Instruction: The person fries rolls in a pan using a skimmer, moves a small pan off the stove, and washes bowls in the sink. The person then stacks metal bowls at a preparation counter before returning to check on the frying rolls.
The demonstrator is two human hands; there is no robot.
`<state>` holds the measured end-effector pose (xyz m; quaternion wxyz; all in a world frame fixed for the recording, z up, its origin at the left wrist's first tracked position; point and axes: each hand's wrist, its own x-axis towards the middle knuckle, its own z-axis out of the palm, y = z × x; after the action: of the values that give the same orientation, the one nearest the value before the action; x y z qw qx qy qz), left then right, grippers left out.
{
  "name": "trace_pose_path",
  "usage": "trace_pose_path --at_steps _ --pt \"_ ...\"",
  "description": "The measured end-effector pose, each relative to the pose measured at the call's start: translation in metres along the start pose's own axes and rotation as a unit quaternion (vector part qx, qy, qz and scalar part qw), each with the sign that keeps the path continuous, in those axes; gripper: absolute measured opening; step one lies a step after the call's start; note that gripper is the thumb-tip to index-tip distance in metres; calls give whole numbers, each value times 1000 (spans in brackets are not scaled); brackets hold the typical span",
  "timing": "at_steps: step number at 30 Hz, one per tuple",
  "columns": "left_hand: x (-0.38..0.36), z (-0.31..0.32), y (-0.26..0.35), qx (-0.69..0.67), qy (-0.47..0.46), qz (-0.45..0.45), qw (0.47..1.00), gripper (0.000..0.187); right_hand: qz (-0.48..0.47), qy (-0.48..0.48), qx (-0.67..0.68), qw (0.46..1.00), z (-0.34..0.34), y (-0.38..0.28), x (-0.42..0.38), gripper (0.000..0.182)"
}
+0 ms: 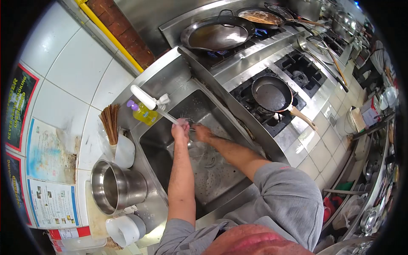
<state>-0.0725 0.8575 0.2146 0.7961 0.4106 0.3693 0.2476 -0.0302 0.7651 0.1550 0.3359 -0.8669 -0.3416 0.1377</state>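
Observation:
Both arms reach over the steel sink [221, 170], in short grey sleeves. My left hand [180, 131] is just under the end of the white faucet [159, 111], its fingers curled together. Close to its right, my right hand [203, 133] has its fingers bent inward, facing the left. Something clear or shiny, perhaps running water, shows between the two hands; what the fingers hold, if anything, I cannot make out. A yellow soap bottle with a purple pump [143, 112] stands behind the faucet on the sink's ledge.
Left of the sink are a steel pot [138, 187], a white container [124, 152] with a bamboo brush [110, 123], and a white tub [125, 229]. A frying pan [272, 93] sits on the stove to the right. A large wok [219, 36] stands over a lit burner behind.

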Motion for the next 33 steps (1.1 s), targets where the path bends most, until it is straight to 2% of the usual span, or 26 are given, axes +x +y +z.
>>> trace_pose_path --at_steps 1,3,4,6,7,8,9,10,12,13,14,15,16,17,18,20,21,23,25,26,27,28,29,31,33 --pt "3 -2 -3 1 -3 -3 1000 15 4 2 0 1000 -11 -11 1 24" --pt "8 -4 -4 -143 6 -74 987 17 26 -107 -41 993 -29 -28 5 20" --pt "8 -5 -3 -158 -8 -77 984 21 25 -107 -39 993 -24 -25 4 20" --pt "5 -4 3 -163 -27 -76 983 23 198 -55 136 969 -12 -10 4 21" --pt "2 -1 5 -169 -45 -78 981 25 200 -54 137 969 0 6 5 21" --pt "2 0 7 -168 -45 -81 981 25 278 -82 337 896 14 24 3 22" --pt "2 3 11 -182 -61 -70 979 27 343 -103 519 776 19 30 -5 23" --pt "2 7 13 -197 -77 -60 976 28 347 -102 519 774 26 33 -11 23" --pt "-7 17 17 -155 -88 -34 983 29 317 2 581 750 43 34 -24 18" --pt "-10 20 18 -112 -100 -3 989 30 270 90 458 842 54 36 -19 17" --pt "-12 20 18 -18 -107 38 993 31 212 169 319 908 62 39 -9 17" --pt "-14 20 18 158 -91 108 977 34 153 183 224 945 47 31 -6 15" --pt "4 5 2 353 -112 310 876 39 87 190 128 970 19 14 -2 12" --pt "-9 2 7 525 -84 363 765 40 69 69 70 993 -12 -5 3 8" --pt "-17 -1 8 598 -79 377 703 38 50 75 66 994 -34 -28 5 14" --pt "-24 -4 8 573 -73 325 749 36 -110 71 -5 991 -28 -35 30 17" --pt "-20 -12 10 655 -71 296 692 35 -138 48 -49 988 -36 -45 29 19" --pt "-30 -21 13 683 10 215 698 30 -172 20 -92 981 -44 -46 32 22" --pt "-38 -24 32 688 23 195 699 28 -123 24 91 988 -34 -18 39 24" --pt "-40 -25 38 694 27 181 696 25 -15 19 219 975 -12 16 35 24" --pt "-37 -23 41 694 28 181 696 25 92 16 340 936 8 40 35 25" --pt "-33 -20 41 673 27 174 718 24 217 -18 551 806 18 37 15 24" --pt "-33 -19 39 652 26 164 740 23 328 -51 718 612 33 33 -16 24" --pt "-32 -10 26 664 25 175 727 25 322 -52 737 592 74 33 -39 24" --pt "-18 -13 6 600 40 230 765 29 360 -29 706 610 75 30 -42 24"
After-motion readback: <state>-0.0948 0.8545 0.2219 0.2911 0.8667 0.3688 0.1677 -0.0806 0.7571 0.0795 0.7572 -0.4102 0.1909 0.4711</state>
